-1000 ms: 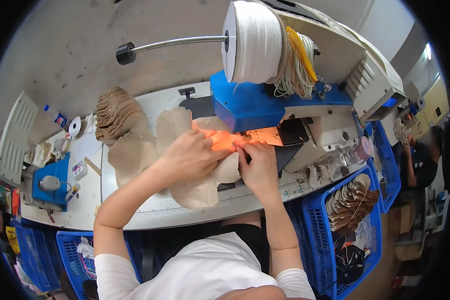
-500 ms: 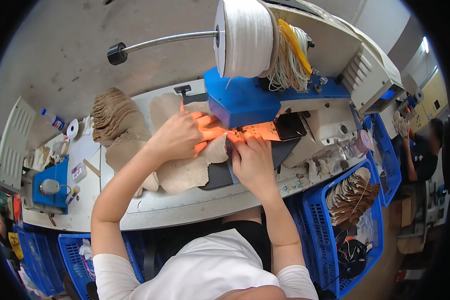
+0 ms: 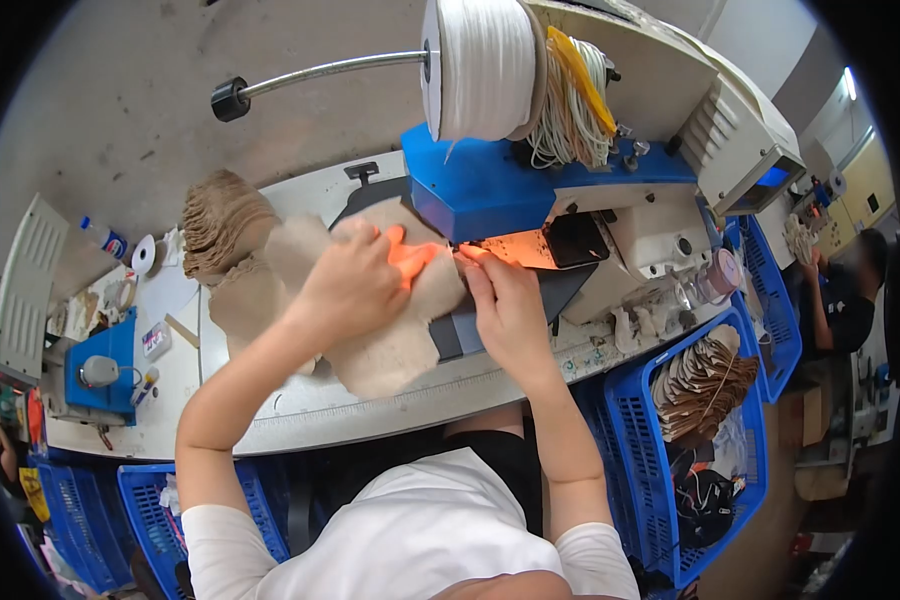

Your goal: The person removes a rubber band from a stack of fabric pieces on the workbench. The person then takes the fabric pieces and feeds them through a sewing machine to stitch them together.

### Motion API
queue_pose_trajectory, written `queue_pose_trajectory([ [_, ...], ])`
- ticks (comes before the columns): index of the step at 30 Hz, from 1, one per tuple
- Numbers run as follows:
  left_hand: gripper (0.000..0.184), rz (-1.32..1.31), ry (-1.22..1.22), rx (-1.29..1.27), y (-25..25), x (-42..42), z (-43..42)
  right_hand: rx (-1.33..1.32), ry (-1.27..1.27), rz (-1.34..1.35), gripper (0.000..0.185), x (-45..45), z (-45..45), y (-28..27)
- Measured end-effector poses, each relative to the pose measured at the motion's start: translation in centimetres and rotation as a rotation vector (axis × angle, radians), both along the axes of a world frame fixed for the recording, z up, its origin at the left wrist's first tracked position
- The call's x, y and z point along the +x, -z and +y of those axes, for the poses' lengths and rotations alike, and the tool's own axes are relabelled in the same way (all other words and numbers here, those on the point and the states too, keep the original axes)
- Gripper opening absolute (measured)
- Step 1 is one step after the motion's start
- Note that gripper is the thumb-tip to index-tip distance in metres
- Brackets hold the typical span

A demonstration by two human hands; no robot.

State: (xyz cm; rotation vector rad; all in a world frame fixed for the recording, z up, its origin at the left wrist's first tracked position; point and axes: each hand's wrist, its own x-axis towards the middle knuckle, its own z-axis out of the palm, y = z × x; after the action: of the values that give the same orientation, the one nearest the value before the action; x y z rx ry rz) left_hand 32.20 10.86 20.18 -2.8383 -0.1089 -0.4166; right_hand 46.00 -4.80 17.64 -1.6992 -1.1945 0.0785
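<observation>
A beige leather piece (image 3: 395,345) with a curved outline lies over the dark machine bed, its right edge at the lit spot below the blue machine head (image 3: 480,195). My left hand (image 3: 355,275) is closed on the piece's upper part, fingertips lit orange by the lamp. At its right edge, close under the head, my right hand (image 3: 510,310) pinches with thumb and fingers together. The exact contact of those fingertips is partly hidden. A layered stack of similar leather pieces (image 3: 220,225) sits to the left, with more pieces below it.
Above the head hang a white tape spool (image 3: 485,70) and a bundle of cords (image 3: 575,110). A ruler strip (image 3: 370,410) runs along the table's front edge. Blue crates (image 3: 625,430) stand at right, one holding leather pieces. Another person (image 3: 850,290) works at far right.
My left hand has moved left and slightly down, and the leather piece has shifted and turned with it. My right hand has moved slightly down and right, its fingers now pinched closer together.
</observation>
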Motion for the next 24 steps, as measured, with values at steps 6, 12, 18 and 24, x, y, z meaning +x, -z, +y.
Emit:
queue_pose_trajectory([
  [6, 0.035, 0.003, -0.113, -0.211, -0.8, -1.5, -5.3, -0.122, -0.123, 0.109, 0.018, -1.5, -1.3, -2.7],
  [12, 0.031, 0.279, -0.144, -0.551, -5.7, -3.4, -5.8, -0.175, -0.052, -0.254, 0.014, 1.1, -2.4, -2.0],
  [18, 0.032, 0.269, 0.087, -0.891, -6.6, -1.2, -3.0, -0.262, -0.102, -0.330, 0.009, 2.5, -2.5, -2.1],
  [24, 0.037, -0.134, 0.265, -0.529, 0.7, -0.2, -4.3, -0.289, -0.021, -0.306, 0.015, 1.8, -2.6, -2.3],
])
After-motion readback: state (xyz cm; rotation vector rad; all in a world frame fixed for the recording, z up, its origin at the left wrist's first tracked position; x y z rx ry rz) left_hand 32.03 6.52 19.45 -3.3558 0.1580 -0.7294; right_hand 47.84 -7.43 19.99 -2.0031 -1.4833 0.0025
